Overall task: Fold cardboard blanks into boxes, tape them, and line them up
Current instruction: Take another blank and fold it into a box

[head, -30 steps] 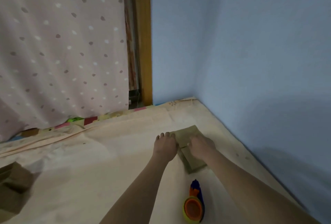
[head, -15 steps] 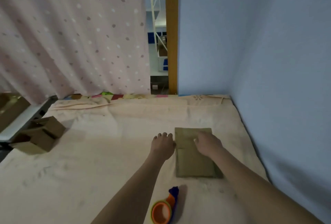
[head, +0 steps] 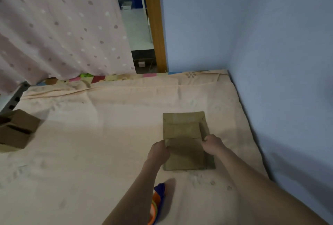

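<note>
I find the cardboard blank [head: 185, 140] lying flat on the bed sheet [head: 108, 134] near its right edge. My left hand [head: 158, 152] and right hand [head: 212, 144] each pinch a side edge. Advise pulling both sides evenly to open it square. The tape dispenser [head: 156, 201] is half hidden behind my forearm; fingertips are blurred.

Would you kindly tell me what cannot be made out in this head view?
- Tape dispenser: largely hidden behind the left forearm and cut by the bottom edge.
- Folded boxes: cut off by the left edge, blurred.
- Fingertips of left hand and right hand: curled over the cardboard blank's sides, so each grip is unclear.
</note>
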`<control>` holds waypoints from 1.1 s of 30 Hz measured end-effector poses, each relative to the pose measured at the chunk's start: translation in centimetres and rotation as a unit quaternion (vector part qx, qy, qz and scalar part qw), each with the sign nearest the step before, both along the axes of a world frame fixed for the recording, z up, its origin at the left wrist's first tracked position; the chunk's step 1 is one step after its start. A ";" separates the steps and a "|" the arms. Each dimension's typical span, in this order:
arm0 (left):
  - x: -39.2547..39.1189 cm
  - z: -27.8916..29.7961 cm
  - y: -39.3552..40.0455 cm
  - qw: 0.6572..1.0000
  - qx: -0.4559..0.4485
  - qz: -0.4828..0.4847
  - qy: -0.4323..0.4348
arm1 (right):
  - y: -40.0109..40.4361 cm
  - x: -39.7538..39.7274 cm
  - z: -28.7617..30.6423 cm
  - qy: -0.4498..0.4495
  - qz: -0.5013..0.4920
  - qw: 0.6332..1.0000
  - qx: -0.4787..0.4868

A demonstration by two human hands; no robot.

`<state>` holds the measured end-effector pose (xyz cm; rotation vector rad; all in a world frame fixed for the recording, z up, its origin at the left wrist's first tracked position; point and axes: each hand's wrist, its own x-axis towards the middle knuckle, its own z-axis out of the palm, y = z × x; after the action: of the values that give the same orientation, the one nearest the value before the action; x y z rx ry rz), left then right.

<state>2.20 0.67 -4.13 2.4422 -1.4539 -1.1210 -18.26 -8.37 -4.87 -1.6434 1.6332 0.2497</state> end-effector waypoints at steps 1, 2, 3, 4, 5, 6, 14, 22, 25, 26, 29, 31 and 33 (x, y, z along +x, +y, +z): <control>0.1 -0.5 -0.4 1.000 0.013 0.015 0.013 | -0.6 0.1 -0.5 0.002 -0.015 1.000 0.012; 0.3 -1.0 -0.9 0.999 0.025 0.033 0.026 | -1.1 0.2 -0.9 0.005 -0.029 0.999 0.025; 0.6 -1.5 -1.5 0.997 0.036 0.056 0.039 | -1.6 0.4 -1.4 0.008 -0.043 0.998 0.042; 0.8 -1.8 -2.1 0.994 0.045 0.086 0.057 | -2.1 0.6 -2.1 0.009 -0.056 0.997 0.056; 1.1 -2.1 -2.6 0.988 0.055 0.119 0.081 | -2.6 0.9 -2.6 0.009 -0.067 0.995 0.068; 1.2 -2.5 -3.0 0.982 0.065 0.147 0.103 | -3.0 1.2 -3.2 0.010 -0.072 0.994 0.080; 2.0 -5.0 -4.5 0.966 0.060 0.208 0.142 | -4.2 3.0 -5.1 0.046 -0.096 0.991 0.076; 1.3 -3.0 -3.8 0.958 0.016 0.228 0.171 | -3.1 2.0 -4.1 -0.029 -0.198 0.977 0.074; 1.6 -1.8 -3.0 0.934 -0.003 0.280 0.222 | -2.6 1.4 -2.2 -0.091 -0.212 0.970 0.074; 1.7 -1.6 -2.6 0.924 -0.010 0.296 0.243 | -2.3 1.1 -1.4 -0.118 -0.213 0.968 0.068; 1.6 -0.4 -1.1 0.897 -0.039 0.324 0.299 | -1.3 0.0 0.4 -0.180 -0.222 0.956 0.065; 1.4 0.6 0.1 0.887 -0.053 0.328 0.321 | -0.3 -0.9 1.4 -0.204 -0.221 0.952 0.062; 1.0 1.8 1.3 0.881 -0.066 0.321 0.342 | 0.8 -1.9 2.6 -0.234 -0.222 0.945 0.060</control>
<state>3.22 1.95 -2.30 1.8668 -0.4407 -1.4117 -20.15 -7.53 -2.28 -1.0941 1.5254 -0.2518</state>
